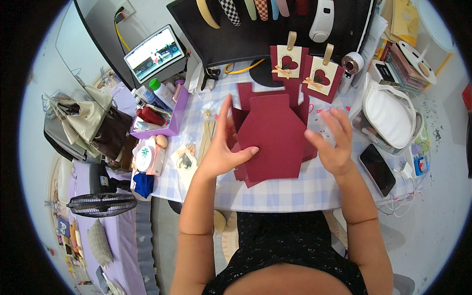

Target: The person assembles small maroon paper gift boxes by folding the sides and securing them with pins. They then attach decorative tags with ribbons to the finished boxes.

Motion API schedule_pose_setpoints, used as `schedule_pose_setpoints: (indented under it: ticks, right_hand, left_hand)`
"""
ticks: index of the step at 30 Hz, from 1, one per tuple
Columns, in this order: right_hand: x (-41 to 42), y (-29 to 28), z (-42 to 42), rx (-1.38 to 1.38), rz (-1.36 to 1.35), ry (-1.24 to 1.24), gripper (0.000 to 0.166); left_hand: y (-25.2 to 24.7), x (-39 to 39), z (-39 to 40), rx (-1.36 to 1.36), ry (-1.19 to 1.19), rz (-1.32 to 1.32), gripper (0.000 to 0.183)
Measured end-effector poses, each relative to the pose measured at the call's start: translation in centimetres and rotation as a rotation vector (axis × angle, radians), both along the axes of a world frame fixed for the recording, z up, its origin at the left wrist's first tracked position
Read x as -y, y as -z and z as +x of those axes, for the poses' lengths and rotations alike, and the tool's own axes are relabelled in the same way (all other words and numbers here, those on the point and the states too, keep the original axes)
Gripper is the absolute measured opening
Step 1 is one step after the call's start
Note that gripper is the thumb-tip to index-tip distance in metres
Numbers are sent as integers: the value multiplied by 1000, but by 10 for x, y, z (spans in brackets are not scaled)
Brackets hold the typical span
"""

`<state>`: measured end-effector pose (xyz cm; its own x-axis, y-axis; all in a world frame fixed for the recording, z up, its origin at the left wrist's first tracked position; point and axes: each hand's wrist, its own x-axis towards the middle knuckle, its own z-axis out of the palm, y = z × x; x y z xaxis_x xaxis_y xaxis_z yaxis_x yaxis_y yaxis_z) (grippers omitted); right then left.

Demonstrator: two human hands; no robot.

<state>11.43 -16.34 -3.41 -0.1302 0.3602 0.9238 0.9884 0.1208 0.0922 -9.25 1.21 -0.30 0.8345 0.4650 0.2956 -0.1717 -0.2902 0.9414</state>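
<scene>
My left hand [225, 151] grips a dark red folded cardboard box [273, 140] by its left side, thumb across the front panel. The box is partly unfolded, its flaps standing up at the top. To the right of it my right hand [336, 143] is raised with the fingers apart, slightly blurred and holding nothing. More dark red card [310, 155] shows behind the box's lower right edge. Beyond stand two finished-looking dark red gift boxes, a left one [274, 59] and a right one [333, 86], each with a cream card, heart cutout, ribbon bow and beige strap.
A blue-and-white checked tablecloth [254, 201] covers the table. Left are cream cards [182, 162], beige straps [206, 138], a purple organizer [179, 118] and a lit tablet [155, 53]. A phone [377, 169] and white bag [387, 114] lie right. A monitor [236, 40] stands behind.
</scene>
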Motion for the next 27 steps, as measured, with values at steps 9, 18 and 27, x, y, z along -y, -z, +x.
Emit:
schedule_pose_setpoints:
  ticks: [9, 18, 27]
  right_hand:
    - [-4, 15, -2, -863, -284, -627, 91]
    - [-10, 12, -6, -1080, -315, -571, 86]
    - [-15, 10, -4, -1073, -288, -553, 78]
  left_hand:
    - [8, 9, 18, 298, -5, 292, 126]
    - [31, 10, 32, 209, 68, -91, 129]
    - [23, 5, 39, 180, 47, -35, 126]
